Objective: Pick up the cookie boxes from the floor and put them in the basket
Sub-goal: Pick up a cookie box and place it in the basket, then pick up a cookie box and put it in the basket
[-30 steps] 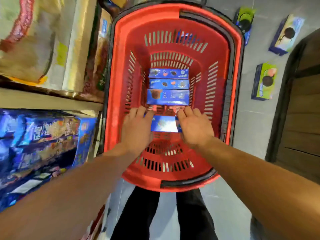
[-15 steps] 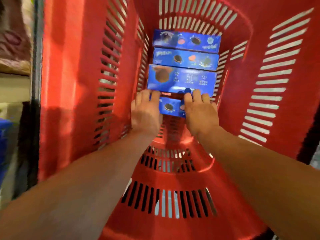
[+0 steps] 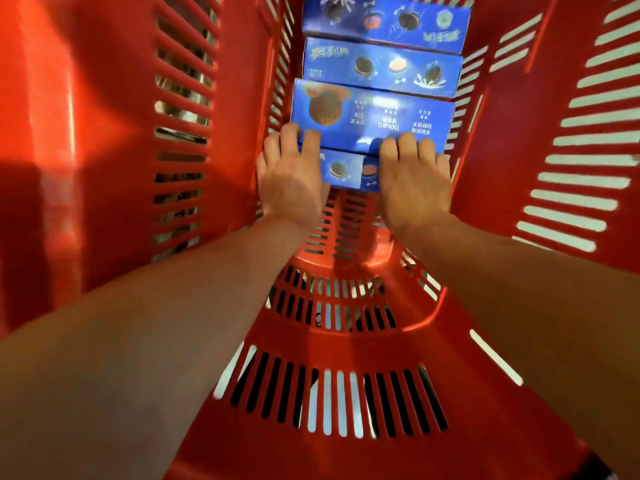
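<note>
Two bare hands reach deep into a red slotted basket [image 3: 519,188], where blue cookie boxes lie packed in a row along the bottom. The left hand [image 3: 291,174] and right hand [image 3: 414,181] lie palm down over the two ends of the nearest box [image 3: 348,169], a blue carton printed with dark sandwich cookies. Only the middle of the carton shows between them. The fingers [image 3: 405,147] of both hands extend forward, lightly bent, their tips touching the near edge of the next box [image 3: 374,116]. Whether thumbs grip the nearest box from beneath cannot be told, since the hands cover its ends.

Beyond the nearest box, three more boxes lie side by side, each touching its neighbour: the next box with a large round cookie and white text, a third box [image 3: 381,67] showing cookies and a splash, and a fourth box [image 3: 388,20] at the basket's far end, partly cut by the frame. The row fills the bottom of the basket from wall to wall. Both forearms slope down from the basket's near rim.
</note>
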The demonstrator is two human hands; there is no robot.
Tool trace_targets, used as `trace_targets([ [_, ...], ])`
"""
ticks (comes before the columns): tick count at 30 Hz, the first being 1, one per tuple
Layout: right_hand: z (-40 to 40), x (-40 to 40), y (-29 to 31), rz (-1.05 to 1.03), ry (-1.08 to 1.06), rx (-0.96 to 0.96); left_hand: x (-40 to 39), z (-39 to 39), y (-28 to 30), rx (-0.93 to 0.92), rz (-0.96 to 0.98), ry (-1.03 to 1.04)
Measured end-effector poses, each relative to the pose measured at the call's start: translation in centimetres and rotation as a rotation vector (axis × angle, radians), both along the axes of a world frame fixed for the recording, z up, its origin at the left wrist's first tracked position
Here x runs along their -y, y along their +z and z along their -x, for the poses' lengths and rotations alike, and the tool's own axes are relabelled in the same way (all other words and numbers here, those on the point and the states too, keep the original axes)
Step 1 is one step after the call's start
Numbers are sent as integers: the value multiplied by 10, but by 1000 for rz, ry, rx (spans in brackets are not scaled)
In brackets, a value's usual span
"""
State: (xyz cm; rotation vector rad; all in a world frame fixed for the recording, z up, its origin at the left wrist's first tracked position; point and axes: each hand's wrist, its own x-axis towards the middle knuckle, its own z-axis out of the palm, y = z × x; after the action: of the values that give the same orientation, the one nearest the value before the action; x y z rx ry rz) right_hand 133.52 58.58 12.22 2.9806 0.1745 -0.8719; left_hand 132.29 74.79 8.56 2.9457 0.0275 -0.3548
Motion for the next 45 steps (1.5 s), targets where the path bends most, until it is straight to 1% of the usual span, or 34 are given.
trace_targets([
  [4,6,0,34,-40,14,-49,3,-8,44,-119,173,133],
  [6,12,0,67,-50,36,-53,1,-10,76,-175,239,130],
  [8,17,1,103,-84,29,-53,-5,-13,109,-210,262,74],
  [11,25,9,186,-110,4,21,-9,-16,190,-264,265,-35],
  [14,33,21,263,-174,-85,3,-8,-18,266,-321,239,-132],
  [16,44,37,320,-172,-124,30,-2,-17,322,-335,232,-209],
  [18,59,58,374,-169,-181,45,11,-14,381,-332,225,-283],
  [21,85,94,441,-164,-293,69,40,-4,459,-305,277,-360],
  [23,102,121,480,-157,-344,119,67,5,501,-288,300,-395],
  [26,129,160,523,-146,-387,161,112,18,547,-277,326,-434],
  [29,150,200,550,-153,-416,205,160,28,583,-256,344,-474],
  [33,167,259,574,-166,-415,255,225,34,617,-162,307,-547],
  [36,178,309,595,-200,-472,287,273,47,641,-96,285,-525],
  [40,190,369,620,-256,-558,309,325,64,659,-83,291,-492],
  [45,190,412,631,-258,-627,337,365,67,662,-77,291,-511],
])
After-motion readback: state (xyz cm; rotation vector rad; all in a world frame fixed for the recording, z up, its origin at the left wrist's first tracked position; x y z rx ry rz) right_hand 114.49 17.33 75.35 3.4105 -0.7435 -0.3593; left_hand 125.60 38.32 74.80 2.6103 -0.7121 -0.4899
